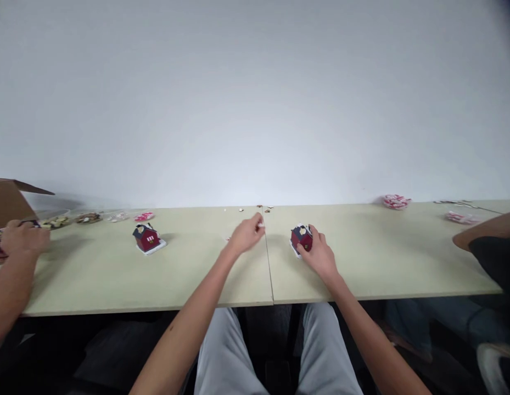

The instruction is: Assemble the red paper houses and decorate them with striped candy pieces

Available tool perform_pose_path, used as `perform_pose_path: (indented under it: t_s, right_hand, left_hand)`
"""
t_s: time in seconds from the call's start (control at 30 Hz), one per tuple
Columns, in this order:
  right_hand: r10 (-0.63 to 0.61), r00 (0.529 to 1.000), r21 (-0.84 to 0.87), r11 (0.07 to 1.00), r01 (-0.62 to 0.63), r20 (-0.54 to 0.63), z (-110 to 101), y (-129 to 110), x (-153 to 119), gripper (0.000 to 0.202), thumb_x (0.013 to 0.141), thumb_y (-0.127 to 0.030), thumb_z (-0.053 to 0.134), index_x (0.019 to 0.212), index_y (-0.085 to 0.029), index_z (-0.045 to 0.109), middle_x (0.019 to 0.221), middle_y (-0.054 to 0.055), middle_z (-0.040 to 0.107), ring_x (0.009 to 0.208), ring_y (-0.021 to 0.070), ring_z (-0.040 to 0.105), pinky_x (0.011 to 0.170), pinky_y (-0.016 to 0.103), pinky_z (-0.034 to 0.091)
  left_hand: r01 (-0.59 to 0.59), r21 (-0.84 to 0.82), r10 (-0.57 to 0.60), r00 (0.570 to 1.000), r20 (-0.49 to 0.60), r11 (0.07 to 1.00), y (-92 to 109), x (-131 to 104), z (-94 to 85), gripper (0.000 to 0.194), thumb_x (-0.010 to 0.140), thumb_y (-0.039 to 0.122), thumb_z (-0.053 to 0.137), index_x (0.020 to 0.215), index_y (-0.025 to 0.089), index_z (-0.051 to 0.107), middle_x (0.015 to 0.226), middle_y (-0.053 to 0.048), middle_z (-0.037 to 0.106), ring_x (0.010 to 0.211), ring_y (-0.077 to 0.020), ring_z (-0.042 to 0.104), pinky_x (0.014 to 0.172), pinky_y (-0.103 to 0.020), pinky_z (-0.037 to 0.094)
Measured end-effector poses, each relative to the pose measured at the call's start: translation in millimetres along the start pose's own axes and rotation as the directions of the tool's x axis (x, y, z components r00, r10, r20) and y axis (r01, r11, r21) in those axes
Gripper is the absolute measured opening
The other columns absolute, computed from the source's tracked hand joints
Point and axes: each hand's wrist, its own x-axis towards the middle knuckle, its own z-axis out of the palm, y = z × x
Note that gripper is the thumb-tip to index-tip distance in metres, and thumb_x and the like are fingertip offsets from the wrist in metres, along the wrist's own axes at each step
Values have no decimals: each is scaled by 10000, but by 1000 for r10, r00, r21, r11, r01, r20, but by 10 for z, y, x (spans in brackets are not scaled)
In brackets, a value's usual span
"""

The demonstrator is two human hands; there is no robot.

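My right hand [321, 253] is wrapped round a small toy house [301, 237] with dark red walls, a dark roof and a white base, standing on the table. To its left, my left hand [247, 233] is raised a little above the table with its fingers pinched. A tiny white and pinkish piece [261, 225] shows at its fingertips, too small to name. Several small flat pieces [268, 209] lie behind that hand near the wall. Partly hidden by the left hand is another small reddish piece [228, 238].
A second toy house [147, 238] stands on the left of the table [213, 274]. Small piles, including red and white pieces [397, 202], line the wall side. At far left, a co-worker's hand [24, 240] is by a cardboard box [10, 203]. Another person's arm [491, 230] rests at right.
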Motion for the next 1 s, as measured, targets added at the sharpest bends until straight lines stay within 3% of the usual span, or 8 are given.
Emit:
perform_pose_path:
  t_s: [0.07, 0.17, 0.27, 0.37, 0.53, 0.7, 0.87, 1.0]
  right_hand:
    - [-5, 999, -7, 1000, 5, -43, 7, -16, -88, 737, 881, -561, 571, 1518, -264, 349, 1192, 166, 568, 989, 373, 642, 834, 493, 525]
    - [-46, 993, 38, 998, 50, -111, -6, 7, -145, 694, 881, -582, 585, 1471, -261, 413, 1171, 158, 557, 1087, 382, 595, 920, 529, 505]
    - [-127, 979, 142, 978, 150, -160, -33, 64, -144, 585, 882, -556, 609, 1357, -233, 500, 1361, 175, 473, 1312, 370, 467, 1089, 535, 414]
    - [-118, 985, 310, 939, 151, -123, -43, 116, -140, 591, 875, -535, 628, 1331, -199, 460, 1500, 179, 394, 1429, 339, 369, 1163, 513, 347]
    - [-105, 994, 524, 849, 76, 25, -49, 127, -199, 625, 887, -486, 636, 1390, -221, 377, 1377, 141, 553, 1223, 276, 585, 1066, 453, 457]
    - [-174, 985, 525, 840, 140, 16, -58, 123, -247, 606, 915, -492, 600, 1433, -243, 408, 1447, 121, 514, 1279, 266, 546, 1091, 446, 440]
    - [-214, 976, 440, 874, 204, -29, -82, 92, -262, 575, 918, -518, 594, 1412, -245, 482, 1412, 117, 542, 1314, 292, 501, 1130, 484, 396]
    - [-144, 986, 362, 917, 165, -85, -99, 72, -282, 728, 861, -534, 667, 1465, -210, 422, 1359, 147, 538, 1285, 311, 495, 1118, 491, 400]
  left_hand:
    - [-126, -20, 125, 992, -21, 992, 199, -121, 216, 223, 983, 347, 401, 1140, 262, 534, 860, -36, 701, 733, -191, 641, 647, -280, 419]
    - [-204, 75, 205, 979, -7, 976, 389, -251, 574, 247, 1010, 356, 362, 1140, 254, 546, 902, -57, 701, 779, -202, 657, 651, -279, 422]
    - [-263, 122, 261, 965, 32, 957, 434, -329, 778, 267, 1018, 346, 358, 1137, 241, 572, 947, -78, 694, 872, -205, 660, 710, -275, 449]
    - [-238, 77, 239, 971, 1, 968, 371, -365, 803, 284, 1020, 329, 349, 1158, 242, 582, 979, -81, 683, 928, -203, 650, 752, -277, 461]
    - [-177, -12, 177, 982, 58, 984, 240, -374, 768, 253, 983, 263, 396, 1130, 250, 601, 939, -58, 682, 875, -206, 638, 756, -297, 469]
    - [-234, -24, 235, 969, 72, 972, 255, -374, 782, 227, 931, 206, 453, 1062, 231, 636, 1008, -65, 688, 1004, -216, 621, 831, -306, 487]
    - [-237, -66, 240, 970, 45, 969, 293, -395, 759, 255, 977, 277, 404, 1097, 236, 626, 1024, -65, 695, 998, -209, 633, 863, -318, 497]
    - [-211, -91, 217, 974, 62, 973, 292, -402, 765, 295, 1007, 343, 373, 1128, 240, 622, 1014, -60, 707, 917, -203, 654, 794, -301, 493]
